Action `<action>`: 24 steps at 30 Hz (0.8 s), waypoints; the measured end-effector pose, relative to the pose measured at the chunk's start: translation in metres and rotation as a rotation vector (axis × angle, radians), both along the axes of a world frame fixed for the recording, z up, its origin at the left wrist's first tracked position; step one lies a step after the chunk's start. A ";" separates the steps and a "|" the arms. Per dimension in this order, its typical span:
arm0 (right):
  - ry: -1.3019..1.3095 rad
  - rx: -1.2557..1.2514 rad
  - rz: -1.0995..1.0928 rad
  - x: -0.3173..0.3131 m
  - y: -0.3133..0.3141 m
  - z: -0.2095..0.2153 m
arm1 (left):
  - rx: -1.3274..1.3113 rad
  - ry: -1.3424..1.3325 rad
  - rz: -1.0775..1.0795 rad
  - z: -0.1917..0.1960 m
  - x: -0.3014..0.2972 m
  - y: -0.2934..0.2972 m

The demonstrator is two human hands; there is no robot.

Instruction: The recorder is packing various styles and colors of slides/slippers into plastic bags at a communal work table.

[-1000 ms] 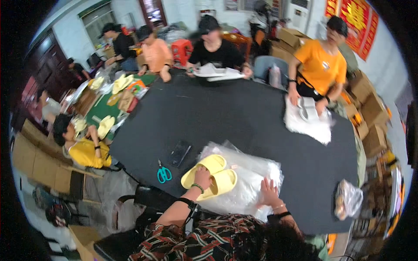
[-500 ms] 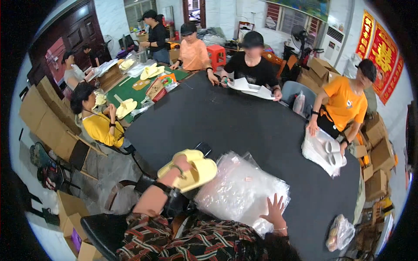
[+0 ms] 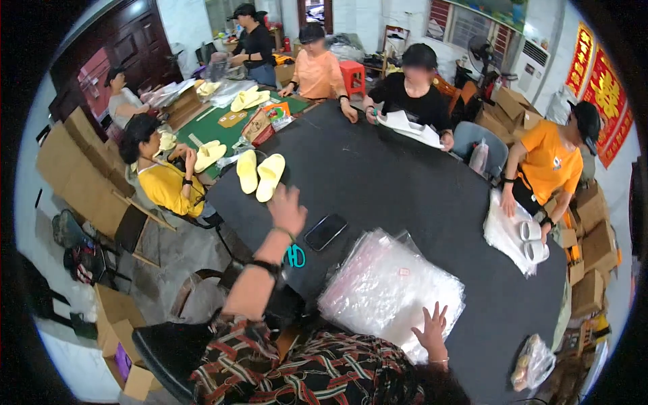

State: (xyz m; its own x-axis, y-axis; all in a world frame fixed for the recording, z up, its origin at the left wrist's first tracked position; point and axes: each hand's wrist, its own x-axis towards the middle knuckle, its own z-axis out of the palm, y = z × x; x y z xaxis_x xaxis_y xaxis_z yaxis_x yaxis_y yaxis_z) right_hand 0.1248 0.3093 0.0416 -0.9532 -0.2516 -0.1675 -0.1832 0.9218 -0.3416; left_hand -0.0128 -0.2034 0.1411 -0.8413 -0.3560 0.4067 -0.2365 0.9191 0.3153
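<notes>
A pair of pale yellow slippers (image 3: 270,177) lies on the dark table (image 3: 378,196), to the left and beyond my reaching arm. Just short of their near ends is my left hand (image 3: 287,212), fingers apart and holding nothing. My right hand (image 3: 432,332) is spread open over the near right corner of a stack of clear plastic bags (image 3: 385,283); whether it presses on them I cannot tell. Between my left forearm and the bags lie a black phone (image 3: 326,232) and teal-handled scissors (image 3: 295,256), whose blades are hidden.
Across the table a person in black (image 3: 413,91) handles white sheeting. At right, someone in orange (image 3: 550,162) has white slippers (image 3: 532,241) on plastic bags. A bagged bundle (image 3: 533,362) sits near right. More yellow slippers (image 3: 250,98) lie on a green table (image 3: 226,121).
My left hand has carried the yellow slippers forward and left and let go of them on the table. The phone and scissors are now uncovered. My right hand stays by the bags.
</notes>
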 end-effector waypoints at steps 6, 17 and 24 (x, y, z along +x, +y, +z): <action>-0.031 0.028 0.027 0.019 0.000 0.003 | 0.048 -0.338 -0.718 -0.047 0.091 0.160; -0.193 0.087 -0.108 0.045 0.005 -0.043 | -0.086 -0.752 -0.981 -0.135 0.106 0.207; -0.136 0.120 -0.150 0.042 -0.009 -0.006 | -0.094 -0.744 -0.988 -0.132 0.102 0.208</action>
